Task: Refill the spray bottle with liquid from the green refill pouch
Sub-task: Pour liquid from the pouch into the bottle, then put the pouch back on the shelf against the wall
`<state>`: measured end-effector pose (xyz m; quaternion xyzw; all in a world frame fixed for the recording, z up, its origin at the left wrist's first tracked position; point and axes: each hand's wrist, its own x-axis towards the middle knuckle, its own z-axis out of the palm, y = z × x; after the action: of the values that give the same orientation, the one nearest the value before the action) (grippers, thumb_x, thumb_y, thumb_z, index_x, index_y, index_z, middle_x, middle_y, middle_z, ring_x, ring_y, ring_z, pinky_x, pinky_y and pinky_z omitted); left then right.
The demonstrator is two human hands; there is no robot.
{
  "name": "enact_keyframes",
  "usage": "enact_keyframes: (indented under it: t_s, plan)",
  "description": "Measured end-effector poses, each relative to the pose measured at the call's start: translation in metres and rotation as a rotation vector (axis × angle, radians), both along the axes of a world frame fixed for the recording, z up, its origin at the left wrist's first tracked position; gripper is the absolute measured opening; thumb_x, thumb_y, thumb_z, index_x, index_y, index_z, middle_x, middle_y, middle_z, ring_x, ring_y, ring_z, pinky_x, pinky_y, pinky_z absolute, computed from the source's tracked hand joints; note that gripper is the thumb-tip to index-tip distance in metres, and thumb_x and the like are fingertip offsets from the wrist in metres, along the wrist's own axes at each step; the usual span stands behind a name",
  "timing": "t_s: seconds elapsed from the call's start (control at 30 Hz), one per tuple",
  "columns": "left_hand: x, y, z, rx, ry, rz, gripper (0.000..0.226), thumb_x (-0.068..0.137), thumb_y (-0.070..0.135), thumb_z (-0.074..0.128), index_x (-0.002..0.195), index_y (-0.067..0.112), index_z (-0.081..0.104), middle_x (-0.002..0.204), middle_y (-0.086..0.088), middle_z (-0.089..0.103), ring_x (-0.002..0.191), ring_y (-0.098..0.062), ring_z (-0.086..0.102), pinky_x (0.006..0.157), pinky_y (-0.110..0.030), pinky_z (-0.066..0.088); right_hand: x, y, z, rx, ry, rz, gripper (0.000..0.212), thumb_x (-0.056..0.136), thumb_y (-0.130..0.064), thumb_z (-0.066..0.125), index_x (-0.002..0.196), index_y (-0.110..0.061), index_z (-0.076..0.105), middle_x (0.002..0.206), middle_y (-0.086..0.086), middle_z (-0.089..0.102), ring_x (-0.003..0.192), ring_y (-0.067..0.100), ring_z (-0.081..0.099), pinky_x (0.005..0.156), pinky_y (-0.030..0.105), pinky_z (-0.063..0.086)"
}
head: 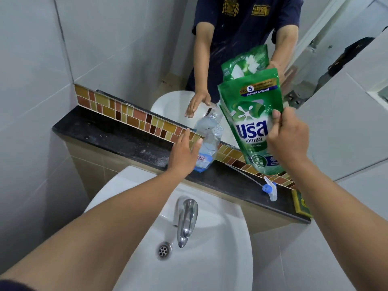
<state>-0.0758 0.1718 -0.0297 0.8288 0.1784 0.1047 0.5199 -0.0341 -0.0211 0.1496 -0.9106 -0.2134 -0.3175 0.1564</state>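
A clear spray bottle with a blue-tinted base stands uncapped on the black ledge behind the sink. My left hand is just left of it, fingers apart, thumb near its side, holding nothing. My right hand grips the right edge of the green refill pouch, held upright above the ledge to the bottle's right. The bottle's spray head, white and blue with a long dip tube, lies on the ledge to the right.
A white sink with a chrome tap and a drain lies below the ledge. A mirror above the tile strip reflects a person, the bottle and the pouch. A green sponge sits at the ledge's right end.
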Motion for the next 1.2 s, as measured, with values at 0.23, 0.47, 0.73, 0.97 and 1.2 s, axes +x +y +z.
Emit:
enact_keyframes:
  t_s: [0.23,0.47,0.73,0.97,1.2]
  plan:
    - [-0.042,0.085,0.035,-0.235,-0.079,0.016,0.069,0.097,0.061,0.044,0.151,0.018,0.041,0.139,-0.001,0.058,0.129,-0.019,0.051,0.105,-0.034,0.037,-0.033,0.096,0.0,0.028,0.116,-0.016,0.035,0.098,-0.036,0.042,0.074,-0.013,0.051,0.066,0.006,0.052,0.063,0.028,0.046,0.05,0.033,0.03]
    - [-0.058,0.169,0.031,-0.292,0.117,0.101,0.107,0.079,0.078,0.054,0.157,0.012,0.024,0.151,-0.008,0.047,0.137,-0.025,0.046,0.109,-0.038,0.035,-0.041,0.214,-0.048,0.086,0.484,0.059,0.038,0.096,-0.038,0.052,0.071,-0.01,0.057,0.059,0.003,0.055,0.064,0.03,0.053,0.054,0.035,0.038]
    - [-0.053,0.258,0.0,-0.329,0.071,0.305,0.075,0.069,0.062,0.08,0.128,0.022,0.059,0.13,0.003,0.063,0.116,-0.014,0.059,0.097,-0.03,0.045,-0.043,0.313,-0.116,0.423,0.725,0.23,0.039,0.097,-0.026,0.056,0.066,-0.002,0.054,0.06,0.011,0.056,0.055,0.023,0.051,0.05,0.03,0.04]
    - [-0.039,0.307,-0.017,-0.301,0.027,0.385,0.055,0.075,0.051,0.082,0.12,0.024,0.064,0.112,0.011,0.066,0.101,-0.007,0.062,0.083,-0.021,0.045,-0.02,0.358,-0.156,0.59,0.87,0.309,0.036,0.096,-0.029,0.056,0.075,0.0,0.06,0.075,0.019,0.067,0.072,0.032,0.066,0.068,0.046,0.056]
    - [-0.033,0.311,-0.022,-0.208,0.081,0.409,0.08,0.072,0.06,0.08,0.135,0.017,0.057,0.135,-0.002,0.063,0.117,-0.014,0.06,0.091,-0.024,0.046,-0.013,0.358,-0.159,0.604,0.922,0.355,0.024,0.097,-0.023,0.055,0.092,-0.003,0.067,0.084,0.012,0.071,0.072,0.024,0.067,0.07,0.041,0.058]
